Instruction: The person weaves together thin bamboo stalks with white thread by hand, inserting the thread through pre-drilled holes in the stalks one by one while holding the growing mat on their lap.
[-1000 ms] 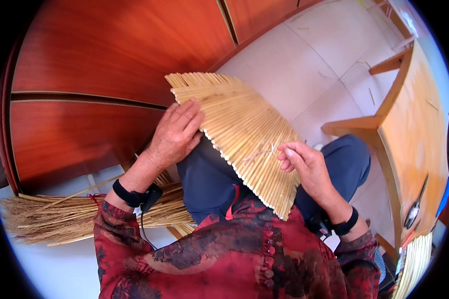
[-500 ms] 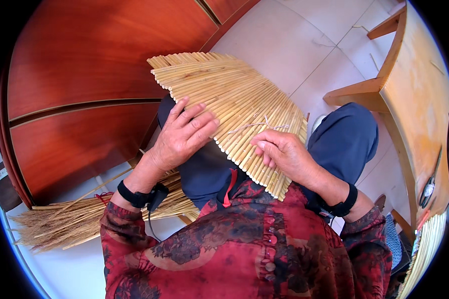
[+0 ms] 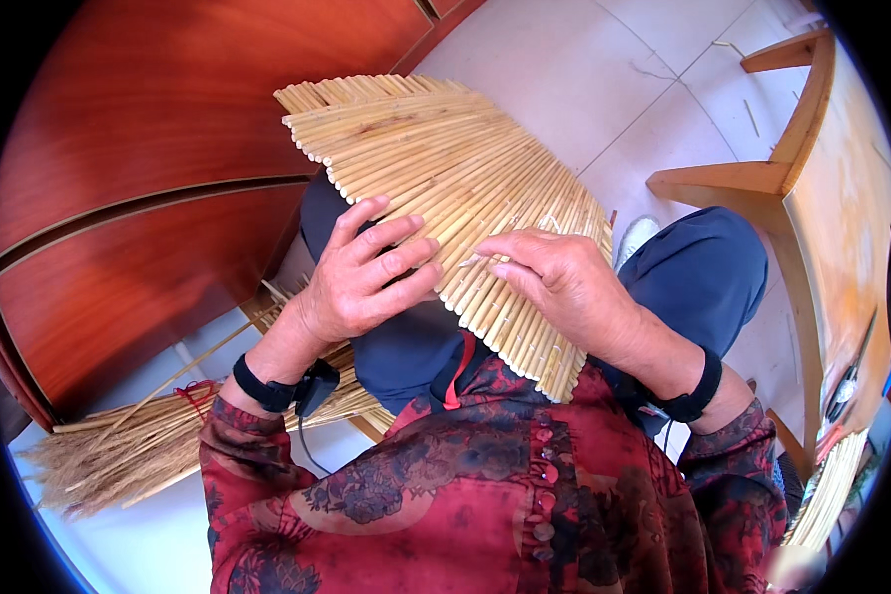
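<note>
A fan-shaped mat of straw-coloured stalks [image 3: 436,148], laid side by side and stitched with pale thread near its narrow lower end, lies across my lap. My left hand [image 3: 361,272] is at the mat's left edge, its fingers apart and slightly bent, the fingertips touching the stalk ends; its thumb is mostly hidden. Over the lower part of the mat, my right hand [image 3: 569,287] has thumb and index finger pinched on a thin whitish string [image 3: 468,261]. The other fingers of that hand are curled out of sight.
A red-brown wooden cabinet [image 3: 139,119] stands at the left. Below it lies a bundle of bristly broom stalks [image 3: 119,445]. At the right is a wooden table [image 3: 846,238] with scissors [image 3: 843,389] on it; pale stalks [image 3: 830,485] are at the lower right.
My right hand has moved left and slightly up over the mat. The string that lay loosely across the stalks now shows mainly at its fingertips. The left hand stays at the edge.
</note>
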Motion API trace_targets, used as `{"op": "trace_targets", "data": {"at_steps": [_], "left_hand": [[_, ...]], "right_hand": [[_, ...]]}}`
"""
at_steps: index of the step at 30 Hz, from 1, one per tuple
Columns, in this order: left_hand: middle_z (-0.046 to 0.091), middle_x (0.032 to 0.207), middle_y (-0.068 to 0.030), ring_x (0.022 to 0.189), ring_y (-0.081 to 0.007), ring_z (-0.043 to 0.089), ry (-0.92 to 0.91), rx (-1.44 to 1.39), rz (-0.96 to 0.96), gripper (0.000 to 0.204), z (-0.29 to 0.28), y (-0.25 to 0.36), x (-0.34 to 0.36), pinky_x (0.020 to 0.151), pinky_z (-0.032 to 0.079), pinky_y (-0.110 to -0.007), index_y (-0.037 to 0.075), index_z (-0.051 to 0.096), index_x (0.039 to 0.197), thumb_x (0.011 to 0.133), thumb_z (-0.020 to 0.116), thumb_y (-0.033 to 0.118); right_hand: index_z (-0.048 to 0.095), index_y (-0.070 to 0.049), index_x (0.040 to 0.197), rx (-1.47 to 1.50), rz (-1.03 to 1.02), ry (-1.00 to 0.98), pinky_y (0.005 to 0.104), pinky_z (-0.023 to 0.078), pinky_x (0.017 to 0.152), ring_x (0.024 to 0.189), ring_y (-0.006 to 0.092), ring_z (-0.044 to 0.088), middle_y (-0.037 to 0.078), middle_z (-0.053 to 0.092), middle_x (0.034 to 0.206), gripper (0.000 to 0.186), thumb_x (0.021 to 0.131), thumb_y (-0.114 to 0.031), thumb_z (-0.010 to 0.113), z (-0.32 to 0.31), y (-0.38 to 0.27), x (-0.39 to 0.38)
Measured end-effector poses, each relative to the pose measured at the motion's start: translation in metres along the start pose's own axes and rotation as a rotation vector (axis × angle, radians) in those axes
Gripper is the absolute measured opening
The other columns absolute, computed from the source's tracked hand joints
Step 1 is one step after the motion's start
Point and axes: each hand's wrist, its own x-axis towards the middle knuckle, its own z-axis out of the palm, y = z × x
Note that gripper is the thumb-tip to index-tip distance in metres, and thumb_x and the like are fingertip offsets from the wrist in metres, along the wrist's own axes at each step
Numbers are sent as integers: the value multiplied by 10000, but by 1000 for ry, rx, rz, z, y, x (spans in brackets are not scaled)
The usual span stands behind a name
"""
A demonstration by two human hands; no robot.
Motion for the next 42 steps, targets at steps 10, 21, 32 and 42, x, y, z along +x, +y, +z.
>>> {"op": "trace_targets", "data": {"at_steps": [10,21,32,42], "left_hand": [[658,1028,-63,1012,-281,622,-12,-23,55,237,0,-7,-4,912,458,-488,115,635,934,712,713,140],[660,1017,-59,1006,-279,623,4,-19,57,216,2,-6,-2,906,464,-476,117,635,917,714,709,129],[663,1020,-60,1006,-281,622,14,-23,42,225,2,-6,-3,909,465,-479,119,638,930,720,714,148],[662,1014,-55,1003,-276,624,19,-15,44,228,2,-6,-4,912,464,-478,121,640,922,712,721,159]], "right_hand": [[672,-74,950,-137,13,-9,399,526,666,748,316,629,120,613,798,127,840,-137,660,9,-1,1],[694,-68,1012,-105,-18,-42,347,521,640,719,275,633,109,632,786,181,833,-54,675,14,6,-1],[698,-101,990,-91,-68,-52,375,538,634,737,275,646,100,635,774,157,858,-138,619,15,13,3],[707,-108,967,-201,-97,-146,382,532,617,736,265,647,88,635,767,157,839,-141,622,4,5,12]]}}
